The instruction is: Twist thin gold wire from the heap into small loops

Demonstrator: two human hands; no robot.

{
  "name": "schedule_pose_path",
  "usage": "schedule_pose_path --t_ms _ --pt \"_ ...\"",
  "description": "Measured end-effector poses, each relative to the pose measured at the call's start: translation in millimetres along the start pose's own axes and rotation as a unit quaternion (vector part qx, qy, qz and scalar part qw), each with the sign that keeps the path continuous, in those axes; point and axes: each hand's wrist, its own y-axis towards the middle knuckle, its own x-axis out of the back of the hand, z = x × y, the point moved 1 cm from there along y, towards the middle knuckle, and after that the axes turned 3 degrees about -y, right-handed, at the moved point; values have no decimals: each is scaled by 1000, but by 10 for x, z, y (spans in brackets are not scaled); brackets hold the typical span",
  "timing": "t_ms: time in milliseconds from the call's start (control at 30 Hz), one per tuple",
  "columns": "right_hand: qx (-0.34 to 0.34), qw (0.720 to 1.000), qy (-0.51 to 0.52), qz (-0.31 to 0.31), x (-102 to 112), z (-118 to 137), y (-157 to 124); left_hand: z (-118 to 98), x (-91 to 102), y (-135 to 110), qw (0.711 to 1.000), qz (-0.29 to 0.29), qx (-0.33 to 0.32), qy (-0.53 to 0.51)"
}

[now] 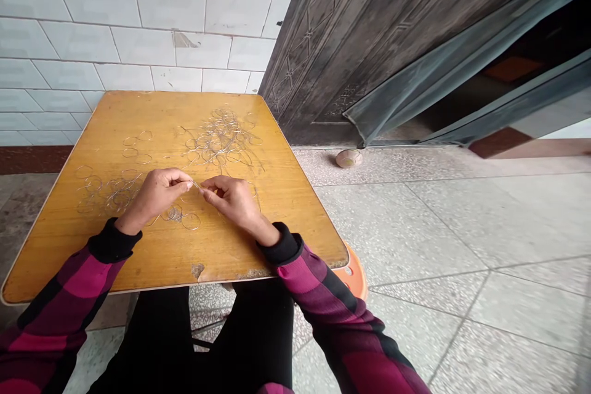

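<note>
Over the middle of a wooden table [258, 246], my left hand [159, 194] and my right hand [233, 200] almost meet. Both pinch a thin metal wire [196, 184], which spans the small gap between the fingertips. Its full shape is too fine to make out. Beyond my right hand lies a tangled pile of wire loops [224, 135]. Another heap of wire loops [122, 191] spreads beside and partly behind my left hand. A few loose wire rings [190, 220] rest just below the hands.
White wall tiles [170, 3] stand behind the table's far edge. To the right is a dark carved door [323, 43] with a grey curtain [392, 98]. A rounded stone-like object [349, 158] sits on the floor. An orange stool [355, 274] shows under the table's right corner.
</note>
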Motion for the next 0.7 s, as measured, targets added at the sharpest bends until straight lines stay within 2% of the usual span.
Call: schedule_pose_path --t_ms 100,233,467,700 --pt "40 995 -87 -28 -53 37 -17 -35 -79 -37 1000 -14 1 21" --pt "38 988 -146 -32 -109 50 -30 -48 -138 -61 999 -33 1 22" --pt "63 983 -166 -45 -129 39 -39 -41 -160 -66 999 -43 27 -17" --pt "87 981 -162 -57 -134 25 -50 -63 -159 -76 998 -37 57 -6"
